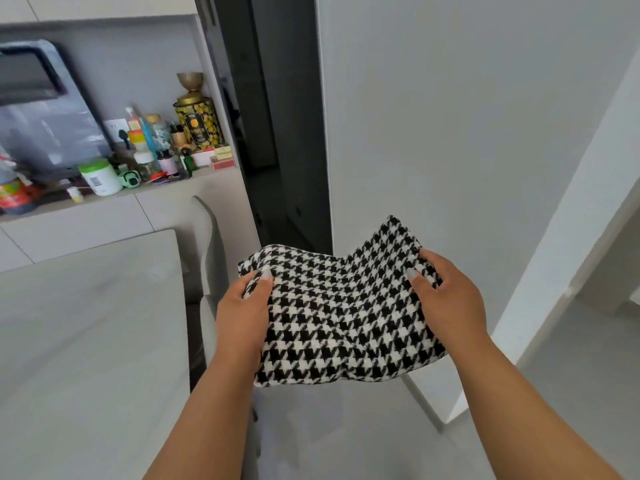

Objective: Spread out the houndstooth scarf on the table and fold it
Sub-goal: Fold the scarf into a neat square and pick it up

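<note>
The black-and-white houndstooth scarf (341, 308) is folded into a thick rectangle and hangs in the air between my hands, to the right of the pale table (86, 334). My left hand (244, 311) grips its left edge, thumb on top and fingers underneath. My right hand (446, 297) grips its right edge the same way, holding that side a little higher. The scarf does not touch the table.
A white chair (207, 244) stands at the table's right side. A shelf (114, 197) behind the table carries several jars, bottles and a yellow tin (197, 121). A dark doorway (277, 133) and a white wall (467, 116) lie ahead, light floor below.
</note>
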`<control>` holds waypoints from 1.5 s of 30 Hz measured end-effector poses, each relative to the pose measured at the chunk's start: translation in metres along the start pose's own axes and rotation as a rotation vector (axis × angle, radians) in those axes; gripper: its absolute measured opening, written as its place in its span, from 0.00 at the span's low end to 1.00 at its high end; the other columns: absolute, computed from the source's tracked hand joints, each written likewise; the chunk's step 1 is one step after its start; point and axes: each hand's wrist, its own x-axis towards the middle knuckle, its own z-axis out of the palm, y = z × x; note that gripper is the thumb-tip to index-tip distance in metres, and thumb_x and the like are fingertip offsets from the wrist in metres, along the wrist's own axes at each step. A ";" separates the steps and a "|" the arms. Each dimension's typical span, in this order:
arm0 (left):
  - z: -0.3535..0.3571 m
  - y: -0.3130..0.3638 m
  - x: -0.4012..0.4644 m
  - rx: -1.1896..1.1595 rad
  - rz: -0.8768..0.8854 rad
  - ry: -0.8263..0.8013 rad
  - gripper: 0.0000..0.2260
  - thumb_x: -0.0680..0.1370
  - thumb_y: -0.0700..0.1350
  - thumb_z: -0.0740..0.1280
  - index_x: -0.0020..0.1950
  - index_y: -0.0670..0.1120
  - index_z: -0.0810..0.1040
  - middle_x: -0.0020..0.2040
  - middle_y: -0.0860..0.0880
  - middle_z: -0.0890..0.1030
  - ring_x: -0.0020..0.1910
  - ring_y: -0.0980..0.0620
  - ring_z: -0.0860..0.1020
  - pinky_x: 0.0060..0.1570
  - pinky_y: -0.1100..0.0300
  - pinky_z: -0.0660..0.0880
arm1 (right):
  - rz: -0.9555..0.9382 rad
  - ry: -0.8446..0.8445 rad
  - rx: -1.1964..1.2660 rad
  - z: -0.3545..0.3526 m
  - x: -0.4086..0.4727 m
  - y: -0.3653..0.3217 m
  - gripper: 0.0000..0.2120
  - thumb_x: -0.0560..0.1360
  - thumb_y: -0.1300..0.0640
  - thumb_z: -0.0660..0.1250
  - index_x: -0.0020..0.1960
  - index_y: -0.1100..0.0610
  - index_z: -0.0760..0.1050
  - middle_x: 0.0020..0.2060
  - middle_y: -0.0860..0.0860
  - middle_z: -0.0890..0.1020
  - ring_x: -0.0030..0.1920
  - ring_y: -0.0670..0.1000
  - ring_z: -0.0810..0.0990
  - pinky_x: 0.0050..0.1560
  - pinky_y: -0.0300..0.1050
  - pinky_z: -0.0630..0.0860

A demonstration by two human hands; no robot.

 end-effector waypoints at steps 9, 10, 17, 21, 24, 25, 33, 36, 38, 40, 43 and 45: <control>0.039 0.012 0.121 -0.074 -0.034 0.184 0.18 0.77 0.57 0.65 0.66 0.53 0.76 0.62 0.53 0.76 0.59 0.54 0.73 0.60 0.57 0.69 | -0.136 -0.164 0.035 0.076 0.151 -0.024 0.20 0.79 0.47 0.61 0.70 0.45 0.68 0.68 0.47 0.73 0.65 0.50 0.72 0.61 0.45 0.67; 0.045 0.015 0.135 -0.083 -0.038 0.202 0.18 0.77 0.57 0.65 0.65 0.53 0.76 0.61 0.54 0.76 0.59 0.53 0.74 0.60 0.57 0.69 | -0.149 -0.182 0.036 0.084 0.170 -0.027 0.20 0.79 0.47 0.61 0.70 0.45 0.68 0.68 0.47 0.73 0.65 0.50 0.73 0.60 0.44 0.67; 0.065 0.027 0.213 -0.067 -0.071 0.340 0.18 0.72 0.63 0.65 0.60 0.59 0.78 0.60 0.54 0.79 0.59 0.51 0.77 0.63 0.47 0.73 | -0.232 -0.283 0.050 0.143 0.267 -0.052 0.20 0.78 0.47 0.62 0.70 0.45 0.69 0.67 0.47 0.74 0.64 0.50 0.73 0.57 0.42 0.67; 0.060 0.031 0.252 -0.118 -0.093 0.396 0.16 0.77 0.57 0.66 0.62 0.54 0.78 0.59 0.52 0.79 0.58 0.50 0.77 0.64 0.49 0.73 | -0.252 -0.349 0.067 0.184 0.299 -0.065 0.20 0.78 0.47 0.62 0.70 0.45 0.69 0.66 0.47 0.75 0.62 0.50 0.74 0.55 0.42 0.68; 0.050 0.031 0.283 -0.121 -0.100 0.442 0.16 0.77 0.56 0.66 0.62 0.53 0.78 0.58 0.51 0.79 0.58 0.50 0.77 0.63 0.50 0.73 | -0.272 -0.388 0.082 0.220 0.320 -0.081 0.20 0.78 0.46 0.62 0.70 0.45 0.69 0.66 0.47 0.75 0.62 0.50 0.74 0.57 0.43 0.69; 0.045 0.031 0.295 -0.126 -0.103 0.455 0.15 0.77 0.56 0.66 0.62 0.54 0.78 0.58 0.51 0.80 0.58 0.50 0.78 0.63 0.50 0.73 | -0.281 -0.397 0.087 0.233 0.326 -0.087 0.20 0.78 0.46 0.62 0.70 0.45 0.69 0.66 0.47 0.75 0.63 0.49 0.74 0.58 0.44 0.69; -0.018 0.029 0.397 -0.157 -0.101 0.549 0.14 0.76 0.56 0.68 0.59 0.54 0.79 0.53 0.53 0.82 0.52 0.51 0.81 0.58 0.50 0.77 | -0.311 -0.466 0.167 0.347 0.369 -0.154 0.17 0.78 0.49 0.62 0.67 0.45 0.72 0.63 0.46 0.76 0.53 0.44 0.72 0.53 0.40 0.65; -0.048 0.029 0.431 -0.167 -0.100 0.584 0.12 0.76 0.55 0.68 0.58 0.53 0.79 0.51 0.54 0.82 0.51 0.53 0.80 0.54 0.54 0.76 | -0.302 -0.503 0.195 0.390 0.376 -0.180 0.16 0.79 0.50 0.62 0.66 0.46 0.72 0.58 0.44 0.76 0.50 0.42 0.69 0.52 0.40 0.65; -0.066 0.028 0.452 -0.160 -0.102 0.626 0.13 0.76 0.54 0.68 0.59 0.52 0.79 0.51 0.54 0.81 0.49 0.55 0.79 0.51 0.58 0.73 | -0.301 -0.540 0.205 0.416 0.380 -0.194 0.15 0.79 0.50 0.61 0.65 0.47 0.72 0.52 0.43 0.74 0.49 0.43 0.71 0.50 0.41 0.66; -0.083 0.026 0.468 -0.151 -0.103 0.661 0.14 0.76 0.53 0.68 0.60 0.50 0.80 0.51 0.53 0.81 0.48 0.56 0.78 0.50 0.58 0.72 | -0.306 -0.578 0.212 0.442 0.383 -0.208 0.13 0.79 0.50 0.61 0.63 0.47 0.73 0.50 0.42 0.74 0.49 0.45 0.72 0.49 0.42 0.66; -0.108 0.022 0.488 -0.117 -0.116 0.702 0.14 0.76 0.54 0.69 0.59 0.50 0.80 0.51 0.53 0.81 0.51 0.52 0.79 0.54 0.56 0.73 | -0.311 -0.635 0.229 0.478 0.385 -0.228 0.09 0.78 0.49 0.62 0.58 0.47 0.73 0.49 0.44 0.77 0.51 0.48 0.75 0.48 0.43 0.68; -0.126 0.018 0.503 -0.085 -0.130 0.740 0.14 0.75 0.54 0.69 0.59 0.50 0.80 0.52 0.51 0.80 0.52 0.50 0.78 0.56 0.54 0.74 | -0.329 -0.685 0.233 0.504 0.386 -0.242 0.07 0.78 0.49 0.62 0.55 0.47 0.73 0.48 0.44 0.76 0.51 0.47 0.74 0.48 0.44 0.68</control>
